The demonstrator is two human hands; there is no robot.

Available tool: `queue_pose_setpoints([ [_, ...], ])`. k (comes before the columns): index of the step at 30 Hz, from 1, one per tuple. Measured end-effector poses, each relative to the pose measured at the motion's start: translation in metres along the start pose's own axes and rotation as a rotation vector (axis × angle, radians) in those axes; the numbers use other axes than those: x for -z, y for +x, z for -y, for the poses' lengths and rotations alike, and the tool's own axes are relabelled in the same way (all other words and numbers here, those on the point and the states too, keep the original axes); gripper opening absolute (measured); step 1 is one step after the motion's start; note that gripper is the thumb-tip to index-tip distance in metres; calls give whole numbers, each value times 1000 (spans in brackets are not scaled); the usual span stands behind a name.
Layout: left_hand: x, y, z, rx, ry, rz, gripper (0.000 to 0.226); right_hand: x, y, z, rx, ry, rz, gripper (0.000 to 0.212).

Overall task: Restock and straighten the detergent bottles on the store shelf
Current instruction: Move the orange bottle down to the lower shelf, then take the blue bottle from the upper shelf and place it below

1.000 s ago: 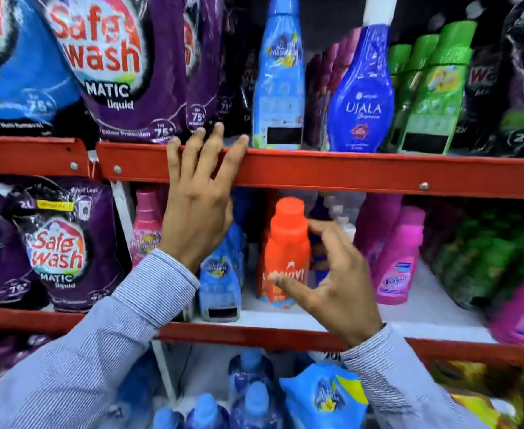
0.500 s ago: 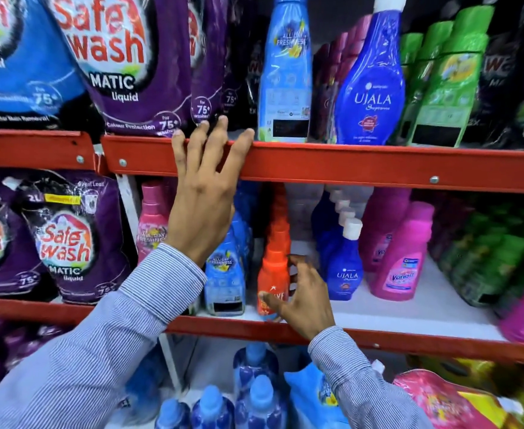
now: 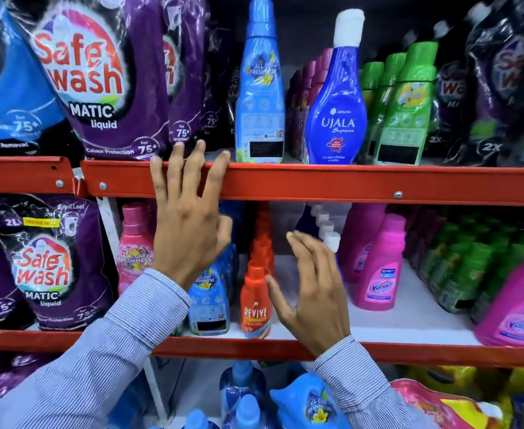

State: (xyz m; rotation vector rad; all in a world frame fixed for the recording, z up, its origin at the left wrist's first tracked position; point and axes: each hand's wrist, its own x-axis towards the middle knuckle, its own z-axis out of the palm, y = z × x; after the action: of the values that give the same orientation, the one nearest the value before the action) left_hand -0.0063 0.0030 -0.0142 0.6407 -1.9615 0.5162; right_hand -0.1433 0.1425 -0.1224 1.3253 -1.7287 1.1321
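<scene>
A row of orange Revive bottles (image 3: 255, 300) stands on the middle shelf, its front bottle near the red front rail (image 3: 223, 348). My right hand (image 3: 313, 289) hovers just right of that front bottle, fingers spread and holding nothing, and hides most of a row of dark blue Ujala bottles (image 3: 327, 230). My left hand (image 3: 189, 212) rests flat against the upper shelf's red rail (image 3: 316, 182), fingers hooked over its top edge. Light blue fabric-freshener bottles (image 3: 209, 301) stand below that hand, partly hidden by my wrist.
Purple Safe Wash pouches (image 3: 47, 267) fill the left bays. Pink Vanish bottles (image 3: 379, 274) and green bottles (image 3: 458, 274) stand to the right on the middle shelf. A tall light blue bottle (image 3: 260, 88) and a big Ujala bottle (image 3: 336, 113) stand on the upper shelf.
My right hand has let go of the front orange bottle, now standing in line on the shelf, and opened beside it. My left hand stays on the upper rail.
</scene>
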Motion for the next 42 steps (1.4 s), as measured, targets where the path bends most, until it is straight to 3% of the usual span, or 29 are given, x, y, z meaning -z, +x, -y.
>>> queue_pose_setpoints([
  [4,0,1,-12,69,-10,-1,93,33,39,2,137,-216,-214,63],
  [9,-1,5,-35,23,-23,-23,94,63,91,4,93,-324,-328,63],
  [13,-7,11,-55,-52,-49,-71,92,76,134,10,36,-292,-359,69],
  [19,-18,13,-66,-74,-32,-82,92,72,173,19,-160,-226,-225,95],
  [27,-21,12,-62,-98,-8,-100,92,67,180,11,-151,-106,-215,102],
  [31,-22,12,-63,-104,2,-97,92,75,176,10,-139,-40,-291,101],
  [38,-27,11,-62,-106,4,-115,94,111,155,22,-2,52,-613,91],
  [42,-29,11,-62,-104,5,-129,94,116,118,15,96,46,-646,87],
])
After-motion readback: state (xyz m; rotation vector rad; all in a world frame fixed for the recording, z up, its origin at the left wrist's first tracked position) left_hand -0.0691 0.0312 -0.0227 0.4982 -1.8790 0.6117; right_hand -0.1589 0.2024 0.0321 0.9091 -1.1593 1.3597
